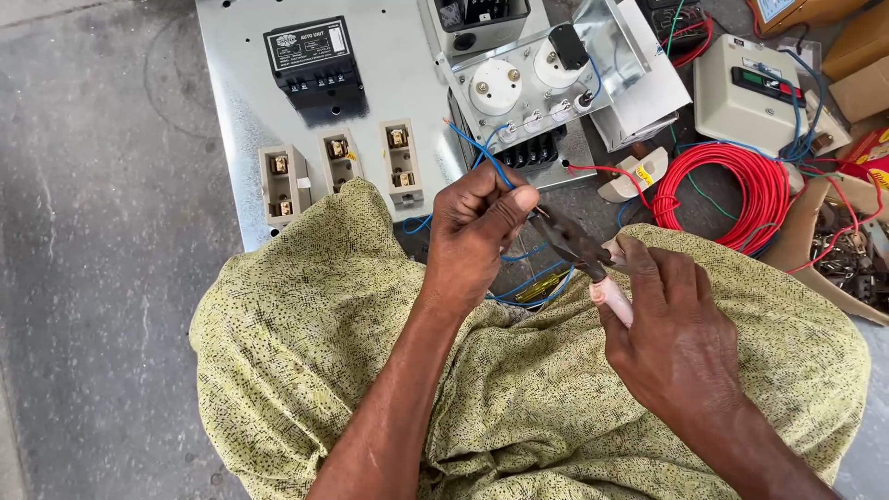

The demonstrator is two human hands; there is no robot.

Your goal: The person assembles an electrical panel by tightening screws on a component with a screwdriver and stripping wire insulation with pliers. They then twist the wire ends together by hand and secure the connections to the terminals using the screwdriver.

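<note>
My left hand [474, 236] pinches a thin blue wire [483, 156] between thumb and fingers, just above my lap. The wire runs up toward the metal panel box [611, 46] with round white dials. My right hand [671, 329] grips the pale pink handles of a pair of pliers [579, 248]. The dark jaws of the pliers point up-left and meet the wire right beside my left thumb. More blue wire loops [532, 282] lie under both hands on the yellow-green patterned cloth [519, 398] over my knees.
A grey metal plate [241, 120] on the concrete floor carries a black control unit [313, 57] and three cream fuse holders [341, 171]. A coil of red wire [741, 190], a cream switch box [755, 93] and cardboard boxes of parts [847, 250] lie at the right.
</note>
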